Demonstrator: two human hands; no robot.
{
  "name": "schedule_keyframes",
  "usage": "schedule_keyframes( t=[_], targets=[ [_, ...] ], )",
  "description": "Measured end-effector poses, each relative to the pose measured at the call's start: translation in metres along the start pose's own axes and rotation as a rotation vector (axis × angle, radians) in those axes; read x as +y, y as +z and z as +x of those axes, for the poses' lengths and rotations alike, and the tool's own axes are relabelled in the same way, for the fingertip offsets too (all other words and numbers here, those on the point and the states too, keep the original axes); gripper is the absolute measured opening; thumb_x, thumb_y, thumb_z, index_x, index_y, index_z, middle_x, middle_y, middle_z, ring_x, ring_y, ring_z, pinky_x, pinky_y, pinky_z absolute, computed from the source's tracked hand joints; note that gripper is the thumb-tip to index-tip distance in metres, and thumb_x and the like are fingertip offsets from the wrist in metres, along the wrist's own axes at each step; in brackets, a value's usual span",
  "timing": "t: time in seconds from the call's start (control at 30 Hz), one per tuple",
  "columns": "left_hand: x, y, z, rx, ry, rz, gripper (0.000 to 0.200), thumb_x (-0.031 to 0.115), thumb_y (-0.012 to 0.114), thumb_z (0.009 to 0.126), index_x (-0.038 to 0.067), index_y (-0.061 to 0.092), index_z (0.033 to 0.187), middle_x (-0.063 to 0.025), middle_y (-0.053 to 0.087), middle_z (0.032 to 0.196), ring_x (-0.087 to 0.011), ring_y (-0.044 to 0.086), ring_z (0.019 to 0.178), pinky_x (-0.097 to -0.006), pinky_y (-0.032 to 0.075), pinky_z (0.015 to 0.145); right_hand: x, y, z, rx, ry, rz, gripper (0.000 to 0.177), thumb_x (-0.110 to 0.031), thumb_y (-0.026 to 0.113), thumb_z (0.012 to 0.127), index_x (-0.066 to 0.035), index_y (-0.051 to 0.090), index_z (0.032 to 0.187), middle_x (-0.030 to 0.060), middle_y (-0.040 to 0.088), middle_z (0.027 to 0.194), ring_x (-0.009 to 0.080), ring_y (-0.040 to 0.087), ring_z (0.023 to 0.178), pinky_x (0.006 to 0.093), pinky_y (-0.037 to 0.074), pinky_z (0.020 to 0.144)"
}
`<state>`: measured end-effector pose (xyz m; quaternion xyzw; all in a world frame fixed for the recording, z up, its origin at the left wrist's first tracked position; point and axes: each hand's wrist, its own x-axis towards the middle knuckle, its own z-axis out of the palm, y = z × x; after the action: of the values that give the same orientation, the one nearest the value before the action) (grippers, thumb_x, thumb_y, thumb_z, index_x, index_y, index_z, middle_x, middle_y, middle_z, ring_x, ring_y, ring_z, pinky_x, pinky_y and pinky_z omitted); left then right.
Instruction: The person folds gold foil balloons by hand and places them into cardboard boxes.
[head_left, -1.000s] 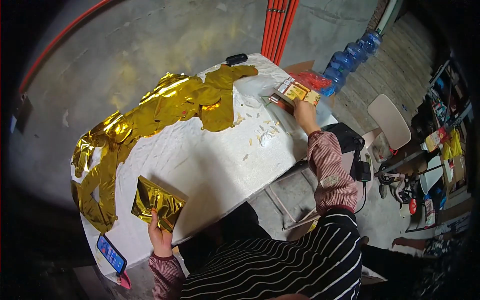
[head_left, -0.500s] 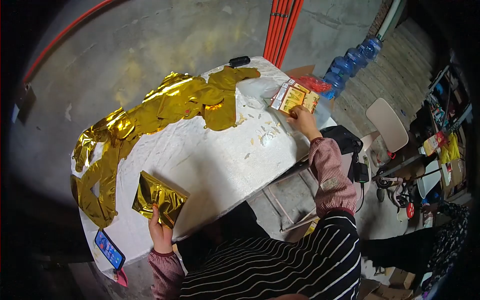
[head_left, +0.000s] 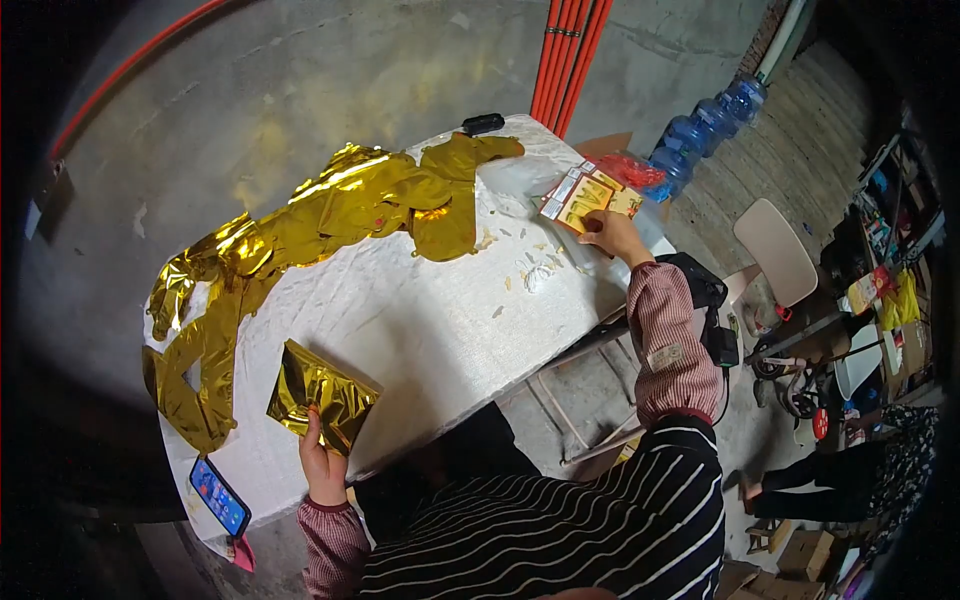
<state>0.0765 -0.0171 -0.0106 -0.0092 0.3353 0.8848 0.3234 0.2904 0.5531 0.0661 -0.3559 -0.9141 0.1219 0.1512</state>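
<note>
My left hand (head_left: 324, 468) is closed on a folded piece of shiny gold foil (head_left: 335, 395), thumb on top, just above the table's near edge. At the far right end of the table, my right hand (head_left: 616, 238) has its fingers pinched on a printed yellow and red card (head_left: 578, 204). More such printed packaging (head_left: 624, 201) lies beneath and beside it. Flat gold foil pieces (head_left: 335, 215), which look like uninflated foil balloons, are spread along the table's far and left sides.
The white-covered table (head_left: 440, 325) carries paper scraps (head_left: 538, 272), a black object (head_left: 483, 123) and a lit phone (head_left: 220, 497) at the left edge. Rightward are a chair (head_left: 775, 250), a black bag (head_left: 695, 280), water bottles (head_left: 690, 135) and a person in dark clothes (head_left: 830, 483).
My right hand and the card have shifted slightly, the card now more tilted. My left hand keeps its hold on the foil. At right, the other person's lower leg and foot have come into view.
</note>
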Motion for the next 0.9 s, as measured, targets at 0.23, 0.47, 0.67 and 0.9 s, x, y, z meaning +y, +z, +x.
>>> schedule_keyframes(
  t=[0.23,0.47,0.67,0.9],
  targets=[
    [0.001,0.002,0.0,-0.042,-0.011,0.019,0.041,0.021,0.054,0.097,0.002,0.045,0.132,-0.011,0.052,0.133,-0.0279,0.051,0.121,-0.0452,0.04,0.105,-0.002,-0.004,0.001,-0.047,-0.036,-0.012,0.033,-0.029,0.073,0.077,-0.004,0.07,0.099,0.014,0.07,0.09,0.0275,0.067,0.082,0.0351,0.051,0.073],
    [0.001,0.001,0.001,-0.022,-0.01,0.019,0.04,0.02,0.055,0.096,0.003,0.047,0.131,-0.0109,0.054,0.13,-0.0279,0.052,0.12,-0.0454,0.04,0.105,-0.006,-0.002,0.001,-0.004,-0.164,-0.119,0.023,-0.024,0.062,0.084,-0.004,0.069,0.093,0.0172,0.069,0.086,0.0335,0.066,0.08,0.0408,0.051,0.071],
    [0.001,0.001,0.0,-0.004,-0.009,0.01,0.038,0.019,0.056,0.096,0.003,0.049,0.13,-0.0105,0.055,0.129,-0.0276,0.053,0.118,-0.0447,0.042,0.103,-0.021,0.007,-0.016,0.232,-0.212,-0.541,0.012,-0.009,0.05,0.086,-0.002,0.058,0.09,0.0173,0.064,0.077,0.034,0.065,0.074,0.0428,0.052,0.065],
    [0.0,0.0,0.001,-0.014,0.004,0.014,0.036,0.019,0.054,0.097,0.004,0.049,0.129,-0.0103,0.055,0.129,-0.0272,0.054,0.117,-0.0444,0.043,0.102,-0.01,0.009,-0.032,0.307,-0.195,-0.454,0.009,-0.007,0.05,0.085,-0.004,0.057,0.09,0.0152,0.064,0.084,0.0317,0.065,0.08,0.0409,0.052,0.068]
  ],
)
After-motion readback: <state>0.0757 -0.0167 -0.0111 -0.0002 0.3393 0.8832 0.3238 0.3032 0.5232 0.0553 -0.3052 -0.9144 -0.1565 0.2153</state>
